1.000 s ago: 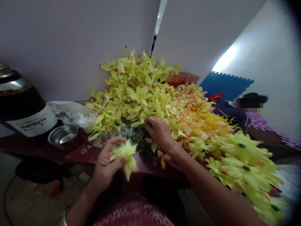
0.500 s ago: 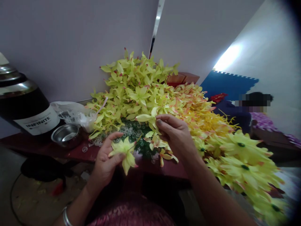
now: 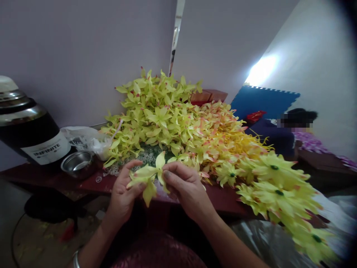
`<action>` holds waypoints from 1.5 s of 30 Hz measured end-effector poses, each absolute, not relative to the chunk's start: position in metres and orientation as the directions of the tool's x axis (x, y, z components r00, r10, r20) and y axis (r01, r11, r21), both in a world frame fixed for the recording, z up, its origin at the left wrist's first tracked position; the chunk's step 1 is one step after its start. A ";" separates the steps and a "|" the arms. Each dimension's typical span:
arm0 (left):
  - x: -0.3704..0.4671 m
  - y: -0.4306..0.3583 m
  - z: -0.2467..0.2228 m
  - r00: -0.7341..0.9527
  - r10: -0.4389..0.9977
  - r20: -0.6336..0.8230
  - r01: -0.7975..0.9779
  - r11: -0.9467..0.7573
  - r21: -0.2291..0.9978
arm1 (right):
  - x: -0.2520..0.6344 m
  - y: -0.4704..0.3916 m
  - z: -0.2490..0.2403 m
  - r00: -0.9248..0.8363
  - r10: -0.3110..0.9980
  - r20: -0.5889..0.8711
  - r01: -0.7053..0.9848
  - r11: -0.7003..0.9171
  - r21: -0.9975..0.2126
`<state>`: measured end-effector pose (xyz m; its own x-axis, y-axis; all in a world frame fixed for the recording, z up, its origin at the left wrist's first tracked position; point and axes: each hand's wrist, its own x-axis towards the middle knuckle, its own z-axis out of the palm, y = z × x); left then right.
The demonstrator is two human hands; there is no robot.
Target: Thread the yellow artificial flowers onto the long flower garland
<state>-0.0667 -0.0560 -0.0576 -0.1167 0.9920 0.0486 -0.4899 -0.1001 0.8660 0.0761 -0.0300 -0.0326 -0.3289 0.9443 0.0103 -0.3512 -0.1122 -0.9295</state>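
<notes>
In front of me, my left hand (image 3: 124,191) pinches a yellow-green artificial flower (image 3: 147,190) with its thumb over the petals. Close beside it, my right hand (image 3: 185,186) grips a second petal piece (image 3: 160,167) between thumb and fingers. The two pieces overlap in view; whether they are joined I cannot tell. Behind my hands rises a big pile of yellow-green petal pieces (image 3: 158,115), turning pinkish orange (image 3: 214,123) to the right. Small clear rings (image 3: 114,169) lie scattered on a green patch between the pile and my left hand.
A black flask (image 3: 33,130), a metal bowl (image 3: 78,163) and a plastic bag (image 3: 86,137) stand at left on the dark red table (image 3: 95,184). Finished-looking large flowers (image 3: 279,182) hang over the right edge. Farther right is another person (image 3: 270,136).
My right hand has come left and down from the pile with its petal piece, bringing it against the flower in my left hand. The view has shifted slightly.
</notes>
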 end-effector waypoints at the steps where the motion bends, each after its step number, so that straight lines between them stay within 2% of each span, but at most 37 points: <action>1: -0.066 -0.057 -0.057 -0.117 0.992 0.046 -0.487 -0.098 0.868 | 0.076 -0.031 -0.033 -0.322 0.947 0.006 -0.343 -0.111 -0.933; 6: -0.064 -0.061 -0.057 -0.144 0.987 0.066 -0.463 -0.126 0.877 | 0.077 -0.037 -0.036 -0.305 0.952 0.028 -0.318 -0.074 -0.945; 20: -0.053 -0.073 -0.056 -0.244 0.957 0.160 -0.313 -0.234 0.921 | 0.082 -0.054 -0.044 -0.322 0.947 -0.019 -0.291 -0.118 -0.949; 28: -0.047 -0.078 -0.056 -0.328 0.911 0.250 -0.139 -0.308 0.941 | 0.082 -0.062 -0.044 -0.304 0.953 -0.007 -0.234 -0.082 -0.969; 31: -0.049 -0.078 -0.058 -0.266 0.934 0.241 -0.146 -0.286 0.947 | 0.082 -0.064 -0.043 -0.310 0.951 -0.017 -0.241 -0.095 -0.966; 35: -0.053 -0.075 -0.062 -0.172 0.963 0.207 -0.245 -0.245 0.938 | 0.083 -0.068 -0.041 -0.347 0.937 -0.030 -0.205 -0.106 -0.973; 37: -0.054 -0.073 -0.063 -0.151 0.971 0.187 -0.315 -0.226 0.922 | 0.084 -0.069 -0.041 -0.338 0.941 0.007 -0.165 -0.053 -0.985; 40: -0.054 -0.071 -0.062 -0.113 0.984 0.136 -0.385 -0.169 0.907 | 0.089 -0.069 -0.041 -0.281 0.951 0.128 -0.074 0.112 -0.991; 45: -0.050 -0.073 -0.054 -0.092 0.992 0.084 -0.470 -0.118 0.875 | 0.099 -0.063 -0.046 -0.135 0.918 0.373 0.140 0.391 -0.910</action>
<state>-0.0503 -0.0728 -0.0544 -0.0916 0.9922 0.0844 -0.4704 -0.1179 0.8745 0.0988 -0.0626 -0.0459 -0.1348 0.9179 0.3733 0.1399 0.3906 -0.9099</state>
